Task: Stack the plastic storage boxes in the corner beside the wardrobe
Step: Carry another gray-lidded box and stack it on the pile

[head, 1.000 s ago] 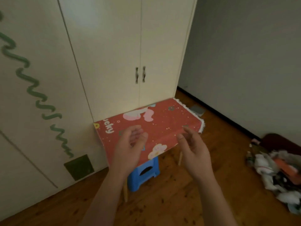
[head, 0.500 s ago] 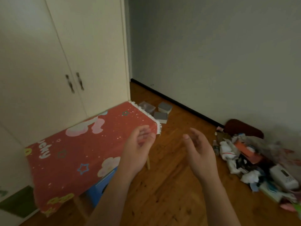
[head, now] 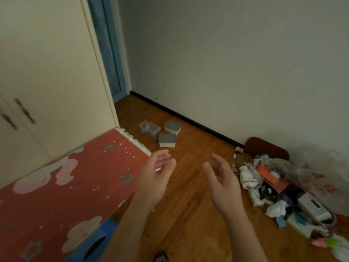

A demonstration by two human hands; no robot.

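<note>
Lying on the wooden floor point(head: 188, 214) near the wardrobe's point(head: 56, 72) corner, three small plastic storage boxes formed a loose cluster: a clear box point(head: 149, 129) nearest the wardrobe, its long axis slanting toward the black skirting, and two grey-lidded boxes point(head: 172, 126) point(head: 167, 140) just beside it. Both hands hovered empty, palms facing each other, the left hand point(head: 155, 178) and right hand point(head: 222, 183) with fingers loosely curled. A red patterned cloth point(head: 66, 182) covered a low table at left; a clutter pile point(head: 279, 188) lay along the wall.
</note>
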